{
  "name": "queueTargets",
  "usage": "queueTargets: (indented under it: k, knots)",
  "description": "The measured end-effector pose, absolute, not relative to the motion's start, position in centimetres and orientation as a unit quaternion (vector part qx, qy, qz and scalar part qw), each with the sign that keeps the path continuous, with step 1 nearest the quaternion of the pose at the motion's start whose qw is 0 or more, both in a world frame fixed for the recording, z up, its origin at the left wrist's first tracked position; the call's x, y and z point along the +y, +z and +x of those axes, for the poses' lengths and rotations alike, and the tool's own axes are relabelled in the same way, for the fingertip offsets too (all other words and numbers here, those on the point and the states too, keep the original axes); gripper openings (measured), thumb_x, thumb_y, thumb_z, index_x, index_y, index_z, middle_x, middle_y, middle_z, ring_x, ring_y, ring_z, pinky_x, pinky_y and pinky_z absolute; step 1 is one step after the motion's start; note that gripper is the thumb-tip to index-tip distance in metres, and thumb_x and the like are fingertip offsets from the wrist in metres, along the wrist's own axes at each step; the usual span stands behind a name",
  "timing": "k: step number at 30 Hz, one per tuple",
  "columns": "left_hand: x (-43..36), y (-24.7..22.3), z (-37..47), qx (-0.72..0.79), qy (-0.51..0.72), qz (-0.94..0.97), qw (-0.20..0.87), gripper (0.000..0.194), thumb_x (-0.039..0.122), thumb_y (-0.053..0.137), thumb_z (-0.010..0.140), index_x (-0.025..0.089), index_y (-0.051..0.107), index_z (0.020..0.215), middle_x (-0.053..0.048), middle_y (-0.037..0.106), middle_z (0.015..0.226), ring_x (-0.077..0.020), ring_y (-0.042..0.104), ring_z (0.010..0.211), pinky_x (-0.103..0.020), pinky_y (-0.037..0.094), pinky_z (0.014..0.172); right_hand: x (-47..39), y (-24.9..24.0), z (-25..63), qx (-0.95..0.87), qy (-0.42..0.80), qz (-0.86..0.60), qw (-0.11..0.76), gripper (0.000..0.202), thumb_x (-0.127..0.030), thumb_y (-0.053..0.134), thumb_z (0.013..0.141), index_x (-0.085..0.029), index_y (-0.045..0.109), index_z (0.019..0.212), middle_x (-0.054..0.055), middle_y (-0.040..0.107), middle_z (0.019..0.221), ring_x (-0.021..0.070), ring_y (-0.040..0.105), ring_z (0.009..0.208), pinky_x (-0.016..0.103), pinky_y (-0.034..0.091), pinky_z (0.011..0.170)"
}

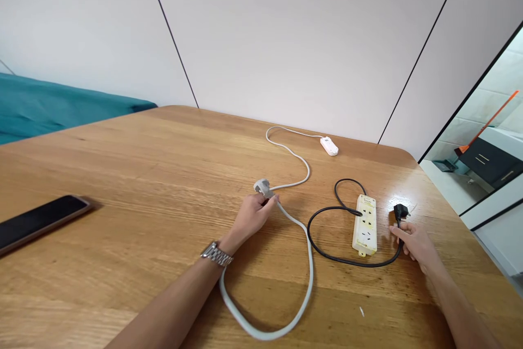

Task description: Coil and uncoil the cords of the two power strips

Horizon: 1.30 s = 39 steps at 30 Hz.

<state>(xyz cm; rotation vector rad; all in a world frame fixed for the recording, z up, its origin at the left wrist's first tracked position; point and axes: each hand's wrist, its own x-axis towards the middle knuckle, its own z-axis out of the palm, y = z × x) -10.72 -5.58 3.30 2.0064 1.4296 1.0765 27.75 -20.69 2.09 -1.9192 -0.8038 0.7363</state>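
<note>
White plug sits in the left hand, thumb and fingers pinched narrow on it, a white cord looping from them to the right and back under the wrist. The right hand pinches the black cord just below the black plug. The strip lies just left of those fingers; the phone, well left of the left fingers.

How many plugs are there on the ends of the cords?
2 that I can see: a grey plug in the left hand, and a black plug at the right hand's fingertips. The hands might hide another.
</note>
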Motion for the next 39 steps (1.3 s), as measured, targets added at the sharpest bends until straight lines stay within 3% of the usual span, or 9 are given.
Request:
queueTargets:
  k: [4, 9, 18, 39]
  knots:
    - [-5.7, 3.4, -10.6, 0.515, 0.396, 0.727, 0.223, 0.046, 0.056, 0.042, 0.073, 0.019, 0.038, 0.046, 0.004, 0.027, 0.046, -0.0086, 0.025, 0.044, -0.023, 0.021, 0.045, -20.8, 2.2, 27.6, -0.352, 0.278, -0.773, 0.448, 0.04, -0.052, 0.069, 0.063, -0.02, 0.047, 0.052, -0.003, 0.053, 0.046, 0.0073, 0.04, 0.032, 0.018, 0.024, 0.029]
    - [-5.8, 3.6, -10.5, 0.514, 0.396, 0.728, 0.221, 0.047, 0.055, 0.042, 0.073, 0.02, 0.033, 0.044, 0.004, 0.025, 0.046, -0.0082, 0.024, 0.044, -0.024, 0.021, 0.044, -20.8, 1.9, 27.6, -0.356, 0.254, -0.77, 0.464, 0.042, -0.055, 0.065, 0.068, -0.021, 0.048, 0.051, -0.003, 0.05, 0.043, 0.0097, 0.042, 0.034, 0.02, 0.028, 0.03]
    - [-5.6, 3.2, -10.7, 0.514, 0.391, 0.733, 0.213, 0.047, 0.056, 0.041, 0.074, 0.02, 0.033, 0.044, 0.004, 0.025, 0.045, -0.0084, 0.024, 0.044, -0.024, 0.02, 0.044, -20.6, 1.4, 27.2, -0.392, 0.263, -0.62, 0.627, 0.046, -0.065, 0.067, 0.071, -0.019, 0.061, 0.077, -0.006, 0.049, 0.048, 0.0096, 0.043, 0.037, 0.024, 0.035, 0.039]
    - [-5.9, 3.4, -10.6, 0.511, 0.371, 0.738, 0.235, 0.048, 0.056, 0.04, 0.076, 0.021, 0.028, 0.047, 0.004, 0.023, 0.048, -0.0087, 0.023, 0.047, -0.024, 0.02, 0.046, -20.8, 1.4, 26.4, -0.381, 0.375, -0.565, 0.628, 0.043, -0.061, 0.069, 0.073, -0.02, 0.056, 0.07, -0.008, 0.042, 0.04, 0.0077, 0.036, 0.035, 0.024, 0.035, 0.042]
